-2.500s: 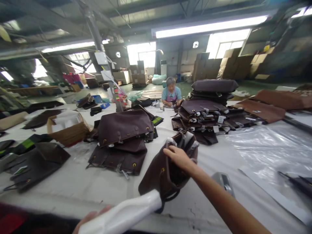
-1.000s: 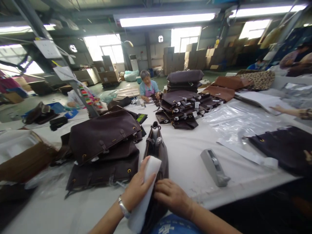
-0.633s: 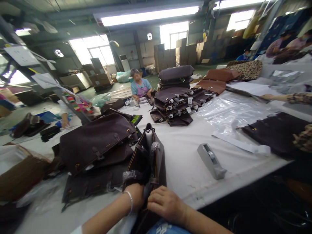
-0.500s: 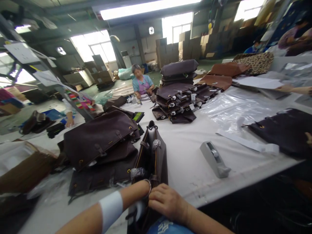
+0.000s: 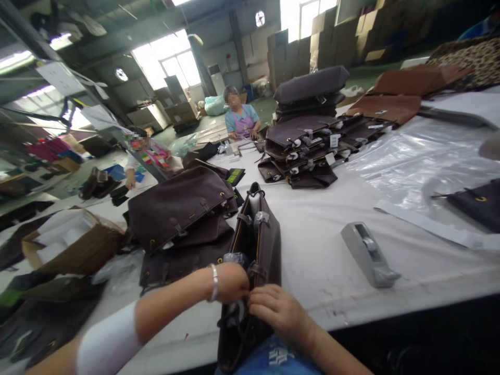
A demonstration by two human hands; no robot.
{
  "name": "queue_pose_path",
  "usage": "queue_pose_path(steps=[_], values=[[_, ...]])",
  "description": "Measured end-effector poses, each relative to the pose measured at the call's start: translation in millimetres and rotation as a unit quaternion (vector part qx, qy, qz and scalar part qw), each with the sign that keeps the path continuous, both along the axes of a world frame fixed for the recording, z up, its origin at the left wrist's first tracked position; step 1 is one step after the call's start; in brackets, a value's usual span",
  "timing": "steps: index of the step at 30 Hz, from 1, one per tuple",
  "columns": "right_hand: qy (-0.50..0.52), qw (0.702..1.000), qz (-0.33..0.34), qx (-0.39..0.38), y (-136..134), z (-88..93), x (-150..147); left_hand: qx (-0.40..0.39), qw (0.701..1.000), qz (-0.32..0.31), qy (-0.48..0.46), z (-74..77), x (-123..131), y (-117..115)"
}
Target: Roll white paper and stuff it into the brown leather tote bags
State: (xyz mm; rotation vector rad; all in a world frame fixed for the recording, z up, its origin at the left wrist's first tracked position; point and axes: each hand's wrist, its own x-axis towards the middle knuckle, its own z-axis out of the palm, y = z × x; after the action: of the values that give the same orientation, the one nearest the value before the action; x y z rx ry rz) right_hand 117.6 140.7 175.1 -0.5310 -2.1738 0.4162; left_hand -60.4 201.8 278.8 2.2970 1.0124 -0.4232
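A dark brown handbag (image 5: 270, 245) stands upright on the table edge in front of me, its top open and its two sides apart. Clear plastic wraps the fittings along its rim. My left hand (image 5: 231, 282), with a bracelet at the wrist, bends over the opening, its fingertips closed at the inner edge of the right side. My right hand (image 5: 279, 312) is closed over that same edge from the right, its fingers almost touching the left ones. What lies under the fingertips is hidden.
Brown handbags (image 5: 183, 208) lie piled on the left, beside an open carton (image 5: 74, 255). More bags (image 5: 304, 130) are stacked farther back. A grey tape dispenser (image 5: 369, 255) and clear plastic sheets (image 5: 422, 151) are on the right. Co-workers (image 5: 242, 120) sit across the table.
My left hand has come up out of the bag to its rim, beside my right hand. The view has swung, shifting the table things to the right or down.
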Motion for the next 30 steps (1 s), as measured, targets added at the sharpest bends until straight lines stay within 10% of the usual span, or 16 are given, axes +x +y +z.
queue_pose_path(steps=[7,13,17,20,25,30], values=[[-0.05,0.997,0.03,0.047,-1.7,4.8,-8.0,0.025,0.999,-0.006,-0.023,-5.2,-18.4,-65.7],[0.007,0.997,0.038,-0.06,5.0,17.7,10.3,0.074,0.976,0.089,-0.185,-6.7,-20.7,-71.0],[0.144,0.962,-0.077,-0.22,12.6,12.1,22.4,0.201,0.834,0.397,-0.327,-28.2,-49.0,-63.3],[0.183,0.893,-0.193,-0.364,22.8,-3.0,17.9,0.047,0.716,0.571,-0.397,-61.4,-52.4,-48.8],[0.179,0.835,-0.194,-0.482,58.0,-10.3,-6.9,-0.093,0.745,0.508,-0.422,-96.0,-20.9,-33.5],[0.179,0.84,-0.209,-0.468,72.3,-8.7,-24.9,0.06,0.724,0.509,-0.461,-59.2,-12.9,-4.1]])
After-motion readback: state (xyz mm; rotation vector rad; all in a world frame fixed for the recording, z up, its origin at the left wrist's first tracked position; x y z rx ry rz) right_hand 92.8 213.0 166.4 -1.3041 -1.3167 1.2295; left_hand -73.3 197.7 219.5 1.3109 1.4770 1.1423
